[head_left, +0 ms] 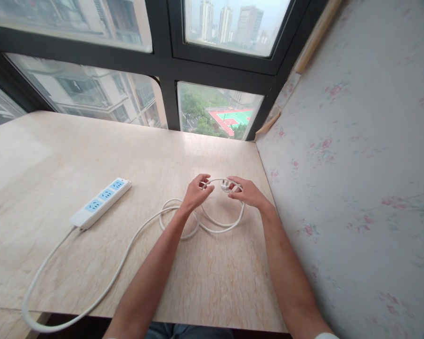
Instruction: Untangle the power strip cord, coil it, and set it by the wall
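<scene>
A white power strip (101, 202) with blue sockets lies on the beige marble-patterned table (74, 150), left of centre. Its white cable (123, 261) runs off the near edge, loops back and coils under my hands. My right hand (246, 193) pinches the white plug (226, 186) at the cable's end. My left hand (197, 192) has its fingers curled round the cable just left of the plug. Both hands hover a little above the coil (212, 221).
A floral-papered wall (356, 165) rises along the table's right edge. Dark-framed windows (162, 61) stand behind the table's far edge. The table's near edge runs across the bottom, with the cable hanging over it at the left.
</scene>
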Demonstrator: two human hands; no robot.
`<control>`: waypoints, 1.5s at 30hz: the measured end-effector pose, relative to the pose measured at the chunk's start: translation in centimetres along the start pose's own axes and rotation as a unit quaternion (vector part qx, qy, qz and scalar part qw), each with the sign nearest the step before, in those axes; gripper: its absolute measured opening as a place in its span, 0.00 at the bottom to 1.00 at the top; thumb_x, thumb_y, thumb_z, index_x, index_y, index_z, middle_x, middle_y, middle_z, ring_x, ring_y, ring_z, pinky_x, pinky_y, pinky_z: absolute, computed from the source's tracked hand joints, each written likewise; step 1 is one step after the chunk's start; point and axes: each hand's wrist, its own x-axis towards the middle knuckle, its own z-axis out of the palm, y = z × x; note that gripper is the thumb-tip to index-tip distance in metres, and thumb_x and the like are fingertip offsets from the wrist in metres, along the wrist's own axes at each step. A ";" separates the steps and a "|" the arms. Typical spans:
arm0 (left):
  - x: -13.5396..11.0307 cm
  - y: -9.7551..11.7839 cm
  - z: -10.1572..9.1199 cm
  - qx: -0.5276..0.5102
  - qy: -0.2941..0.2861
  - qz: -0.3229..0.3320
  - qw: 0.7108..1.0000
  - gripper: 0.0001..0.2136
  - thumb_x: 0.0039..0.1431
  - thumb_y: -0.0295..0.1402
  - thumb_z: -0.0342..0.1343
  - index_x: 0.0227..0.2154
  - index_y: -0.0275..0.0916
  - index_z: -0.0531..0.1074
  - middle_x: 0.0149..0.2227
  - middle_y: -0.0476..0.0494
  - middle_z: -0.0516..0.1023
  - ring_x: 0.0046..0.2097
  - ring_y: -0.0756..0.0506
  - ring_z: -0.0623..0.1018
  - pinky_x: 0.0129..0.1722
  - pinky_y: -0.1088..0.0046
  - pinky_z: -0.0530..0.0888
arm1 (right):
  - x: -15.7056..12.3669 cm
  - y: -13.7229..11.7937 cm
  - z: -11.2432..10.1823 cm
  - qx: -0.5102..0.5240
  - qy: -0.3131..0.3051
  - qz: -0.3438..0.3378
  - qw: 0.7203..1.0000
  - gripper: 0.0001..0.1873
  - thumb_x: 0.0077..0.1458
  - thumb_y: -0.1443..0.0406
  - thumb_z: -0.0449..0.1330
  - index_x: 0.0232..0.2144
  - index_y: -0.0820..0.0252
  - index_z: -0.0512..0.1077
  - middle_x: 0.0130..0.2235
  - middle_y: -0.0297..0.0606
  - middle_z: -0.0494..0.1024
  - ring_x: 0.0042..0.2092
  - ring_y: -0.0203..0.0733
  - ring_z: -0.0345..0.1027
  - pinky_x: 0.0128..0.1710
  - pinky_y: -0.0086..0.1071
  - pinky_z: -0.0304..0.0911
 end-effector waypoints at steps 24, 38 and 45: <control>-0.8 7.7 -3.9 -0.010 -0.148 0.080 0.986 0.20 0.59 0.47 0.53 0.23 0.35 0.74 0.21 0.50 0.68 0.23 0.54 0.64 0.23 0.77 0.59 | -2.7 -5.6 -2.5 0.157 -0.068 0.002 0.985 0.10 0.53 0.63 0.60 0.38 0.60 0.71 0.31 0.34 0.74 0.30 0.35 0.70 0.29 0.29 0.65; -1.7 9.4 -5.7 -0.116 -0.014 -0.058 0.991 0.17 0.52 0.47 0.59 0.25 0.34 0.72 0.20 0.50 0.70 0.16 0.58 0.56 0.15 0.79 0.49 | -2.5 -6.9 -0.6 0.092 0.116 -0.030 0.988 0.26 0.51 0.60 0.62 0.52 0.55 0.64 0.39 0.36 0.71 0.26 0.33 0.68 0.20 0.28 0.68; -2.7 10.5 -7.1 -0.048 0.002 -0.029 0.998 0.16 0.53 0.45 0.59 0.24 0.34 0.73 0.18 0.50 0.69 0.16 0.57 0.56 0.15 0.78 0.50 | -2.3 -7.5 0.1 0.155 0.126 -0.045 0.979 0.17 0.56 0.53 0.60 0.36 0.61 0.75 0.33 0.40 0.77 0.31 0.40 0.76 0.26 0.29 0.72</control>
